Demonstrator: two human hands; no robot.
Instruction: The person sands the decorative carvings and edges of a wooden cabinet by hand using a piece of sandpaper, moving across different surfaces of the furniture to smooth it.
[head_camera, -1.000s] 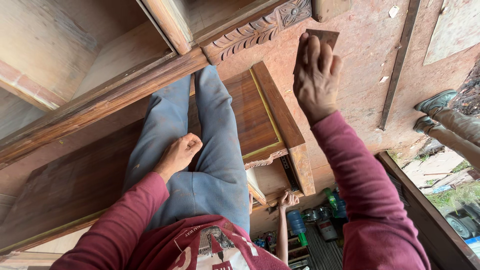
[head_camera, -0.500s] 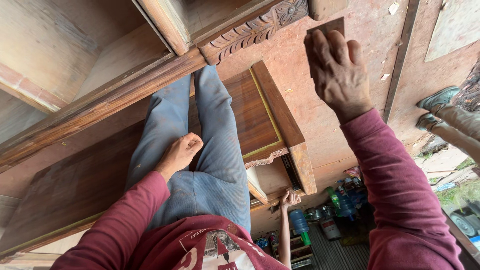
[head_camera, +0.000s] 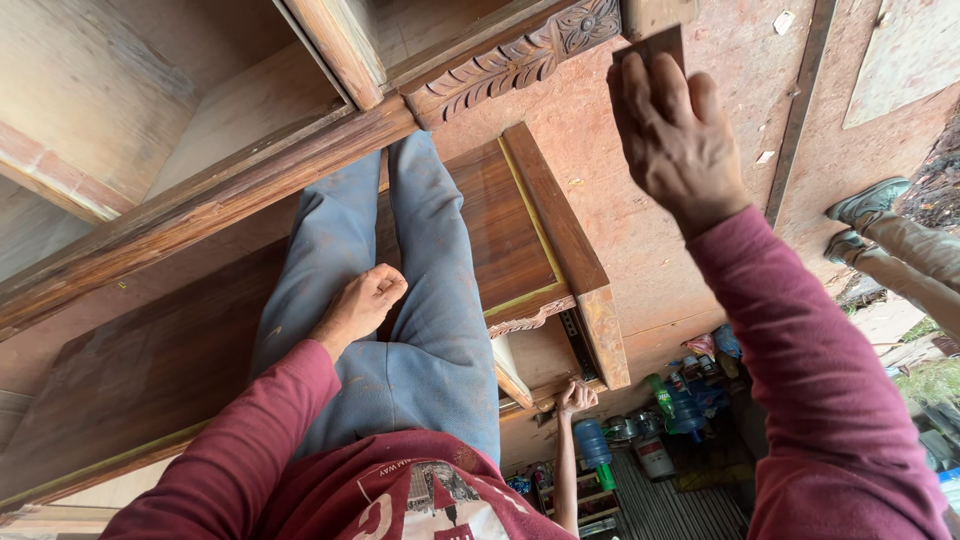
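Right hand (head_camera: 672, 140): raised, palm pressed flat against a small dark brown rectangular pad (head_camera: 652, 46), fingers laid over it and holding it against the reddish-brown board surface (head_camera: 620, 210). Only the pad's top edge and corner show above the fingertips; the rest is hidden under the hand.

Left hand (head_camera: 362, 303): loosely curled, fingers folded in, resting on the thigh of the grey-blue trousers (head_camera: 420, 300). It holds nothing that can be seen.

Left of the right hand, just beside it: a carved wooden moulding (head_camera: 505, 62) with scroll and flower relief, running into a long dark wooden rail (head_camera: 200, 225). Between the two hands: a dark-stained wooden panel (head_camera: 515, 235) with a thin yellow edge line, lying under the legs.

Below the right forearm, well apart: blue and green plastic bottles (head_camera: 680, 405) and small tins on a lower surface. A second person's hand (head_camera: 575, 398) grips the panel's lower edge there. Right of the right arm: another person's shoes (head_camera: 865, 205) and trouser legs.
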